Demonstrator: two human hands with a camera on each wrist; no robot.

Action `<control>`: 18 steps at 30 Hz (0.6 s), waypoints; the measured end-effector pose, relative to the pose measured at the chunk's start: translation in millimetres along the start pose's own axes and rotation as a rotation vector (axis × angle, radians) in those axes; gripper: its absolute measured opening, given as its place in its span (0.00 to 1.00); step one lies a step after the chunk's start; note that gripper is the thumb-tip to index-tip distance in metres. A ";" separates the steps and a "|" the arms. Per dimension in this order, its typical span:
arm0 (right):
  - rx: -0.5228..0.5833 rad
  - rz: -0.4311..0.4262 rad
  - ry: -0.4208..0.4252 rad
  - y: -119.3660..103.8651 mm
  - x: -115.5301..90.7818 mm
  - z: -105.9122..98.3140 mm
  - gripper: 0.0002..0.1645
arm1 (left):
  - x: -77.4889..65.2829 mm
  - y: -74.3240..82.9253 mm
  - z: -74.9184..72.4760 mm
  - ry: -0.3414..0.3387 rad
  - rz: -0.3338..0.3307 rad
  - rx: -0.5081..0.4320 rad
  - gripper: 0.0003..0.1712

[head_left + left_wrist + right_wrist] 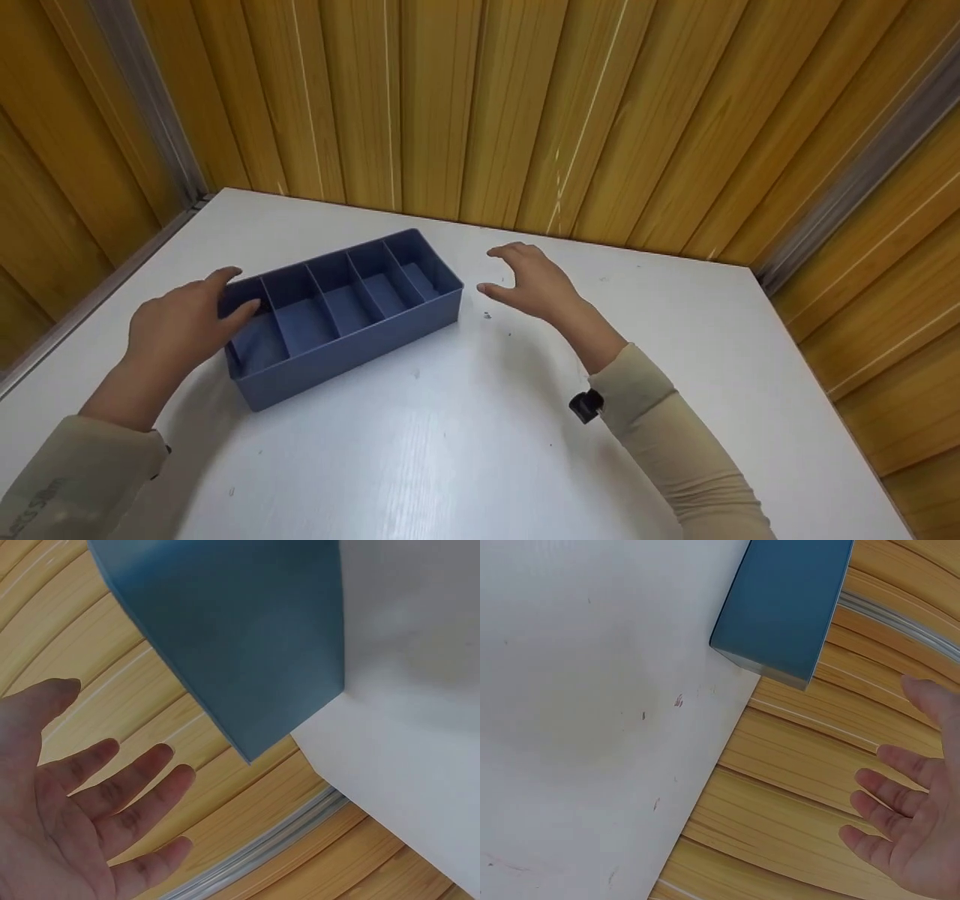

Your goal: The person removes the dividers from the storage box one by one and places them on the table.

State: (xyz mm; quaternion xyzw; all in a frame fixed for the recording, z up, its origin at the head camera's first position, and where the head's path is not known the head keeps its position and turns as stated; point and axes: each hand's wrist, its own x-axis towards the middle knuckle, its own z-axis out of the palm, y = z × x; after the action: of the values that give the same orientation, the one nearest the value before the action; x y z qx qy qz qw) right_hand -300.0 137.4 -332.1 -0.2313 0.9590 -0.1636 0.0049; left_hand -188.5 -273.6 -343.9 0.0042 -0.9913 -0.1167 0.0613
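A blue plastic box [360, 349], split by thin dividers into several compartments, sits at a slant on the white table [420, 450]. Its compartments look empty. Near its left end is my left hand [176, 322], thumb and fingers spread; the left wrist view shows a gap between that hand [82, 817] and the box's wall [240, 637]. Off the box's right end hovers my right hand [536, 281], palm turned towards it, holding nothing. In the right wrist view the fingers of this hand [922, 810] are parted and apart from the box [784, 607].
Yellow wood-patterned panels [435, 112] rise behind the table and at both sides. Grey metal posts [142, 90] stand at the corners. Small dark marks [487, 316] dot the tabletop. A black wrist device [586, 405] sits at the right sleeve.
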 end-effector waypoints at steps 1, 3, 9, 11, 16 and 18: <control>-0.004 0.008 -0.001 0.1 2.6 1.5 0.39 | 0.6 -0.8 0.9 -0.010 -0.007 -0.006 0.36; -0.012 0.019 -0.009 -0.1 8.0 5.2 0.39 | 1.5 -2.9 2.9 -0.036 -0.025 -0.015 0.37; -0.049 0.031 -0.016 -1.9 26.0 14.3 0.37 | 4.3 -13.0 6.7 -0.101 -0.083 -0.023 0.37; -0.057 0.038 -0.012 -2.6 31.9 15.3 0.36 | 6.1 -16.8 7.2 -0.117 -0.101 -0.026 0.37; -0.057 0.052 -0.012 -5.2 45.0 16.4 0.36 | 11.0 -24.0 7.8 -0.145 -0.132 -0.033 0.36; -0.056 0.053 -0.003 -5.6 49.7 17.6 0.35 | 13.3 -25.0 7.9 -0.153 -0.139 -0.030 0.37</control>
State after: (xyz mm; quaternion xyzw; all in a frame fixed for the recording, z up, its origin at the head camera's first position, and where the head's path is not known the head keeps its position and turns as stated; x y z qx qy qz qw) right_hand -340.4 105.1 -343.6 -0.2062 0.9690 -0.1364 0.0043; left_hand -202.8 -296.4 -355.7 0.0631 -0.9885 -0.1355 -0.0229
